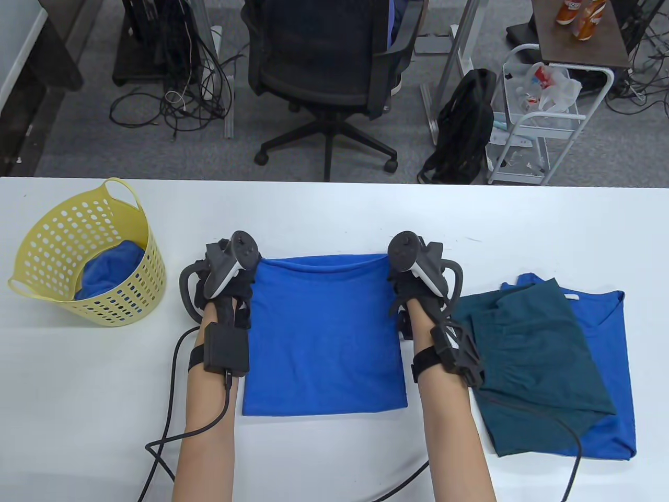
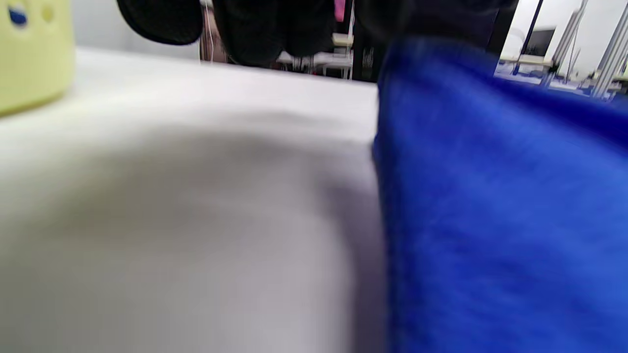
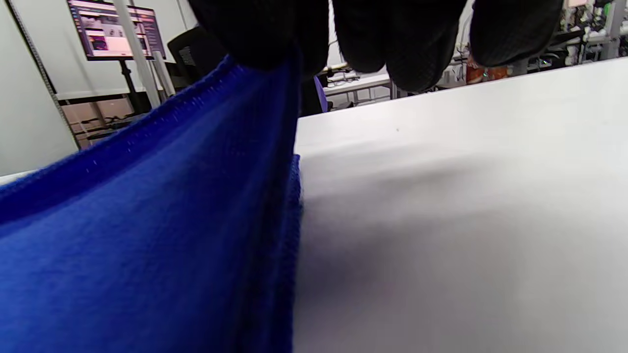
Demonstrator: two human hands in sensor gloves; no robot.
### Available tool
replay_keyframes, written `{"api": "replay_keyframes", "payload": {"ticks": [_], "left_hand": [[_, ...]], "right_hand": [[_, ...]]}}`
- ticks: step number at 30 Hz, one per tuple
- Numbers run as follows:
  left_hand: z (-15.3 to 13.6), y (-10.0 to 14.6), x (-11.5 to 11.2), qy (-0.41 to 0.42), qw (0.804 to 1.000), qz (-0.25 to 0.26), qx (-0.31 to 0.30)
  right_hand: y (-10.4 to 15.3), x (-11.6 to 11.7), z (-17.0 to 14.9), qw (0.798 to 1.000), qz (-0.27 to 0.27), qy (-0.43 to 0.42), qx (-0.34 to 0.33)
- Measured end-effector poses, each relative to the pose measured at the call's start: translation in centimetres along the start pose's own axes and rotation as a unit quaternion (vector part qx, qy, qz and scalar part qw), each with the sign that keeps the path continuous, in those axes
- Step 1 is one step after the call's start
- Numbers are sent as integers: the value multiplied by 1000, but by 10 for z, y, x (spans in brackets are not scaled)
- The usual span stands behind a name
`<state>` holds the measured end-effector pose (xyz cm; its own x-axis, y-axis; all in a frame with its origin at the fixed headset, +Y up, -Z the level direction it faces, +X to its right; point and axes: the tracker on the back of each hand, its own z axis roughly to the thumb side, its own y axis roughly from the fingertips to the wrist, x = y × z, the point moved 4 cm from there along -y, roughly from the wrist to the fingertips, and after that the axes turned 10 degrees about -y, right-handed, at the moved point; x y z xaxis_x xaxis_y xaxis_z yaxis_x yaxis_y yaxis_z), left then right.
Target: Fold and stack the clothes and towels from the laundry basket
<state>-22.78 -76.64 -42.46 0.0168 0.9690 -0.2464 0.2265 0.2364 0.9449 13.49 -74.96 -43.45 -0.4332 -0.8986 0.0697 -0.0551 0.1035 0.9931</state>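
**Blue towel held at both far corners; two garments stacked at right**

One white table [image 1: 334,209] carries all items.

Two garments lie stacked on the right of the table: one blue shirt [image 1: 611,366] at the bottom and one dark teal garment [image 1: 538,366] laid on top of it. A small white tag shows at the blue shirt's collar; no writing on it can be read.

One blue towel [image 1: 324,340] lies folded at the centre of the table, its far edge lifted off the surface.

One yellow laundry basket [image 1: 94,256] stands at the left of the table, well apart from the towel. It contains one crumpled blue cloth [image 1: 107,269].

Two hands work the towel. The left hand [image 1: 225,282] pinches the far left corner. The right hand [image 1: 418,285] pinches the far right corner; the right wrist view shows its fingertips [image 3: 274,34] closed on the towel's edge.

No brand or legible label is visible on any item.
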Motion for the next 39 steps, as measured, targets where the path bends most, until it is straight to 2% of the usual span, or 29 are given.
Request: {"api": "replay_keyframes", "payload": {"ticks": [1,4,5,7,8,10,12,13,15,17,20,22,24,26,29,32,36,39], "left_hand": [[-3,1,-1,2,1000,-19,2],[-16,11,13,-6,1000,5,-8],[-22,20,22,-12,1000,15,-19],[-28,46,36,-1,997,45,-55],[-29,67,42,12,993,70,-90],[-28,107,42,18,984,94,-150],[-24,156,24,6,971,76,-228],[-22,170,16,1,967,65,-248],[-17,206,-14,-23,957,26,-287],[-10,224,-40,-72,948,-13,-308],[-3,235,-67,-156,934,-50,-318],[0,237,-77,-198,928,-46,-313],[2,238,-76,-194,930,-22,-310],[2,238,-77,-193,932,-20,-305],[4,237,-80,-215,932,19,-290],[7,237,-80,-216,933,7,-287],[9,235,-80,-213,936,27,-278],[11,237,-82,-222,933,24,-282]], "right_hand": [[2,-3,-4,1000,4,-8,0],[15,-22,-9,1000,-8,-12,-10],[28,-35,-8,999,-6,-13,-31],[49,-45,-5,997,14,-12,-75],[74,-50,-3,993,34,-8,-116],[113,-46,-2,980,80,5,-183],[159,-27,-5,953,154,21,-260],[177,-17,-8,941,178,27,-287],[210,10,-18,924,220,62,-306],[225,29,-28,920,234,124,-289],[236,44,-43,913,224,216,-264],[242,41,-45,919,188,203,-282],[244,39,-45,927,164,182,-283],[244,41,-44,924,160,197,-285],[246,43,-39,918,135,211,-307],[248,45,-36,914,124,217,-320],[247,46,-34,910,92,211,-345],[243,44,-37,920,104,183,-330]]}}
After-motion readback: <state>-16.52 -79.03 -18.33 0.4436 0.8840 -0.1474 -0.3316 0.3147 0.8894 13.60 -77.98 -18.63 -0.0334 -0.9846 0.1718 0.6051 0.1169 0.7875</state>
